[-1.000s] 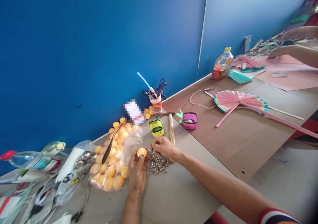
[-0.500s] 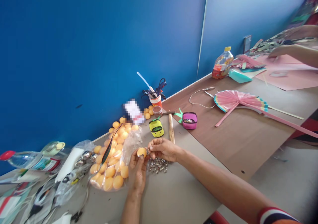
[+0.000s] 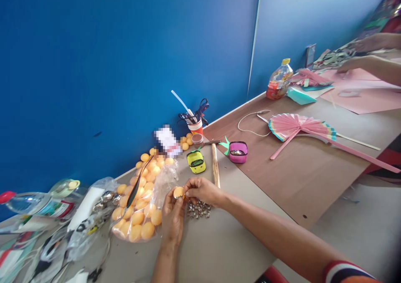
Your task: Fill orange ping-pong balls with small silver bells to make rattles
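Orange ping-pong ball (image 3: pixel 178 192) pinched in left hand (image 3: pixel 173 217); right hand (image 3: pixel 202 189) fingertips closed against it, above bell pile (image 3: pixel 198 208).

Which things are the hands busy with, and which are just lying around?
In use: orange ball, held by the left hand; right hand, fingertips at the ball; silver bells piled beneath.
Lying about: yellow pouch, pink pouch, wooden stick, paper fan, cup of scissors.
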Motion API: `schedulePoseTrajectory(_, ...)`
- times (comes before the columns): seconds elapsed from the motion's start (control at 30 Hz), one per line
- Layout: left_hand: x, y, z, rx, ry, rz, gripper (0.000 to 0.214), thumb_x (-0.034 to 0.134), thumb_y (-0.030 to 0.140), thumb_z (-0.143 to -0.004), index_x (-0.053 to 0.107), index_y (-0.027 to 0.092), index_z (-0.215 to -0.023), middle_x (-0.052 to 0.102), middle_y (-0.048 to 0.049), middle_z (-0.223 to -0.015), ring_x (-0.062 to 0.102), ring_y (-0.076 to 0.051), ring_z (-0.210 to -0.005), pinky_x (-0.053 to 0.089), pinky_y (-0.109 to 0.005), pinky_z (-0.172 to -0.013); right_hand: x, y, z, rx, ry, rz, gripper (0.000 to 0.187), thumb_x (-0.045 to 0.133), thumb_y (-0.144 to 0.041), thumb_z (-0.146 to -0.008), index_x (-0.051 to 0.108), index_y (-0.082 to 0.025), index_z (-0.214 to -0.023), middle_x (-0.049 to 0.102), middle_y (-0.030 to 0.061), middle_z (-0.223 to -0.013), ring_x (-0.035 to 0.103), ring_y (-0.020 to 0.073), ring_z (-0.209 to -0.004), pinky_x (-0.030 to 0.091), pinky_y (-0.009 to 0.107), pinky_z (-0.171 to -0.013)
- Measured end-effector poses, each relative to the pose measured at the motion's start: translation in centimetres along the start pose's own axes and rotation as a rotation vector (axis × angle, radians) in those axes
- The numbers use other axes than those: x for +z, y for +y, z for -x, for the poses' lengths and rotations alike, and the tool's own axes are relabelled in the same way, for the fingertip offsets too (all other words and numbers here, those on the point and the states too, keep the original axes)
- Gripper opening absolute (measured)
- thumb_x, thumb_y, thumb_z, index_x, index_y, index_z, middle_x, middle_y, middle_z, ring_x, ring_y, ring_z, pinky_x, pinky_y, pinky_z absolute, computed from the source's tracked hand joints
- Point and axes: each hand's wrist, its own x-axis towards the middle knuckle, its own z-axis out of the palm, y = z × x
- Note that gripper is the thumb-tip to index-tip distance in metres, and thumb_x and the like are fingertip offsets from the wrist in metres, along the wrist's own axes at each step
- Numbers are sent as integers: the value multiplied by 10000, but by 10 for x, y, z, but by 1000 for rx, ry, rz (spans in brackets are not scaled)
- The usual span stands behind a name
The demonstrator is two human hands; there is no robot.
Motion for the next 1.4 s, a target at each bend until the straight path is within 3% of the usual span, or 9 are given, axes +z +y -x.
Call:
schedulePoseTrajectory(0.27, 0, -2, 1, -13, 16, -53, 458, 748, 319, -697, 587, 233, -1117, 664, -19, -962, 631, -162, -887, 507, -275, -784, 2, 1, 1, 0, 28, 91, 117, 533, -54, -733, 550, -167, -710, 485, -89, -454, 419, 64, -400, 305, 180, -404)
schedulePoseTrajectory(0.67, -3, -5, -1, -8, 0, -64, 469, 739, 338, -705, 581, 240, -1136, 653, -8, -941, 634, -164, -881, 502, -288, -787, -1, 4, -2, 27, -2, 70, 87, 547, -77, -726, 571, -157, -704, 508, -74, -475, 413, 58, -393, 293, 172, -400)
schedulePoseTrajectory(0.9, -7, -12, -2, 37, 59, -183, 524, 734, 379, -703, 558, 224, -1171, 658, -42, -1007, 627, -175, -925, 496, -306, -816, 0, 7, -2, 11, -3, 136, 94, 529, -78, -729, 548, -170, -716, 489, -78, -465, 409, 67, -401, 304, 179, -412)
schedulePoseTrajectory(1.23, -3, -9, 2, 71, 115, -281, 471, 704, 378, -723, 556, 217, -1139, 665, -62, -1054, 631, -178, -954, 496, -315, -832, 5, 9, 1, -98, 135, 484, 123, 504, -82, -729, 572, -179, -759, 491, -64, -529, 457, 90, -518, 338, 197, -521)
schedulePoseTrajectory(1.4, 0, -7, 4, 85, 111, -268, 479, 719, 370, -712, 560, 209, -1135, 674, -63, -1041, 634, -186, -947, 499, -320, -822, 10, 11, 1, -138, 214, 528, 121, 517, -77, -721, 574, -180, -751, 559, -37, -632, 507, 105, -610, 366, 199, -573)
